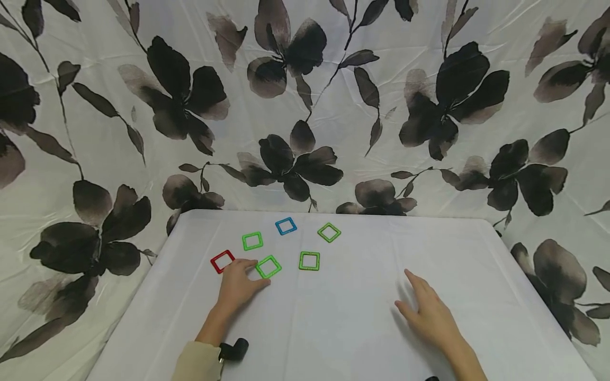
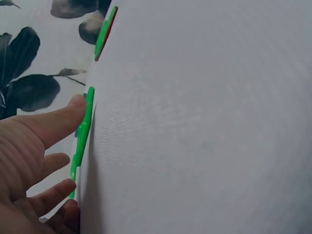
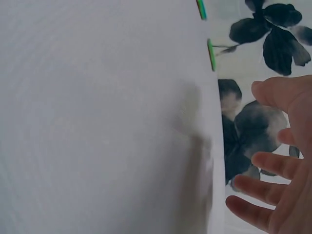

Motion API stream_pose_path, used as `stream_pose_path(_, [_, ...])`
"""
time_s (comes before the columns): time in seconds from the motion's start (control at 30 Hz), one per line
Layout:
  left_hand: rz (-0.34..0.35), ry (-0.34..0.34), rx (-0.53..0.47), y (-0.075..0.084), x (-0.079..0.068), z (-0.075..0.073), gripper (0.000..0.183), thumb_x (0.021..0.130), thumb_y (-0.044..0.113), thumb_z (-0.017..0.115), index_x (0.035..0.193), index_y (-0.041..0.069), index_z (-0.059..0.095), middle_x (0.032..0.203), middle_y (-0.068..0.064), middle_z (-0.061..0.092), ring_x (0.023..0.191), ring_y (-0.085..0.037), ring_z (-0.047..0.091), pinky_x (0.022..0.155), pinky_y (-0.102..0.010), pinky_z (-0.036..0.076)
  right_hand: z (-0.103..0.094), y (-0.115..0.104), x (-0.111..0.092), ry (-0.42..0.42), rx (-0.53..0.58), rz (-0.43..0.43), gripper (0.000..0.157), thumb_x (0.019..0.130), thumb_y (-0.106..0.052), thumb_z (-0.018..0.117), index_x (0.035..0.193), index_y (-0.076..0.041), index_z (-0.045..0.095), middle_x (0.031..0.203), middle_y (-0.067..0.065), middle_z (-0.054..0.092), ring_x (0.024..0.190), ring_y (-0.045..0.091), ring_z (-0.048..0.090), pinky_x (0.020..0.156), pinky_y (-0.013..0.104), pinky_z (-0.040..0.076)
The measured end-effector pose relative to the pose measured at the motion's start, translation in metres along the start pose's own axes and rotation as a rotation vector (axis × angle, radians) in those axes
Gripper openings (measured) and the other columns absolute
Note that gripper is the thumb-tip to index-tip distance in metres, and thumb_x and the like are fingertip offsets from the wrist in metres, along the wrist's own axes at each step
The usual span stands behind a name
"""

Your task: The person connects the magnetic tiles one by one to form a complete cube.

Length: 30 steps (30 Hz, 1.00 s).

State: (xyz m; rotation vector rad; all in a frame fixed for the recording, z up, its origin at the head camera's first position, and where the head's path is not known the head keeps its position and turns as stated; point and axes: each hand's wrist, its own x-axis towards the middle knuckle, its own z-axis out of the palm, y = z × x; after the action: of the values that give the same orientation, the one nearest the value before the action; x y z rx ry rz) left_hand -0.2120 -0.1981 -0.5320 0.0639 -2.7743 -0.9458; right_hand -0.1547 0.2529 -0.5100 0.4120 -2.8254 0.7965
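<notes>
My left hand [image 1: 237,286] reaches beside a tilted green square frame [image 1: 269,266], its thumb and fingers spread at the left of that piece. In the left wrist view the thumb [image 2: 63,119] overlaps a green edge [image 2: 84,129], seen nearly side-on, and the other fingers are loosely bent. A red square frame [image 1: 223,261] lies right by the left hand's fingers. My right hand [image 1: 429,312] hovers over the right part of the table, fingers apart and holding nothing; its shadow falls on the cloth in the right wrist view.
Another green frame [image 1: 252,241], a blue frame [image 1: 286,226] and two darker green ones, one diamond-wise [image 1: 329,233] and one square-on [image 1: 310,261], lie farther back on the white table [image 1: 343,328]. A floral cloth [image 1: 362,121] hangs behind it.
</notes>
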Motion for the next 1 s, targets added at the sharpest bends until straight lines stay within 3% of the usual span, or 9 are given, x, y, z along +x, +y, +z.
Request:
stream_pose_path(0.3, [-0.047, 0.044, 0.009, 0.001, 0.005, 0.008, 0.064, 0.064, 0.031, 0.091, 0.116, 0.0, 0.069, 0.12, -0.019, 0.058, 0.114, -0.041, 0.048, 0.091, -0.052, 0.042, 0.006, -0.006, 0.013, -0.033, 0.078, 0.0, 0.076, 0.091, -0.027, 0.07, 0.149, -0.002, 0.03, 0.145, 0.022, 0.04, 0.128, 0.043, 0.042, 0.098, 0.06, 0.037])
stream_pose_path(0.53, [-0.062, 0.06, 0.014, -0.005, -0.001, 0.013, 0.066, 0.063, 0.03, 0.092, 0.117, 0.0, 0.069, 0.118, -0.021, 0.056, 0.112, -0.043, 0.047, 0.087, -0.053, 0.042, 0.026, -0.017, 0.012, -0.055, 0.322, -0.015, 0.068, 0.091, -0.021, 0.07, 0.146, 0.0, 0.034, 0.139, 0.024, 0.047, 0.117, 0.042, 0.052, 0.088, 0.053, 0.048])
stream_pose_path(0.73, [-0.04, 0.077, 0.001, -0.002, 0.0, 0.008, 0.061, 0.063, 0.029, 0.092, 0.112, 0.001, 0.071, 0.117, -0.021, 0.056, 0.112, -0.044, 0.046, 0.088, -0.053, 0.041, 0.038, -0.028, 0.024, -0.055, 0.435, -0.011, 0.063, 0.093, -0.02, 0.068, 0.144, 0.0, 0.038, 0.135, 0.021, 0.051, 0.115, 0.039, 0.056, 0.086, 0.048, 0.05])
stream_pose_path(1.0, [-0.025, 0.029, -0.018, 0.002, -0.001, 0.003, 0.056, 0.061, 0.029, 0.093, 0.109, 0.007, 0.074, 0.114, -0.014, 0.064, 0.111, -0.037, 0.053, 0.091, -0.051, 0.043, 0.047, -0.038, 0.033, -0.102, 0.497, 0.021, 0.056, 0.094, -0.017, 0.066, 0.142, -0.003, 0.043, 0.133, 0.017, 0.054, 0.113, 0.033, 0.058, 0.087, 0.044, 0.049])
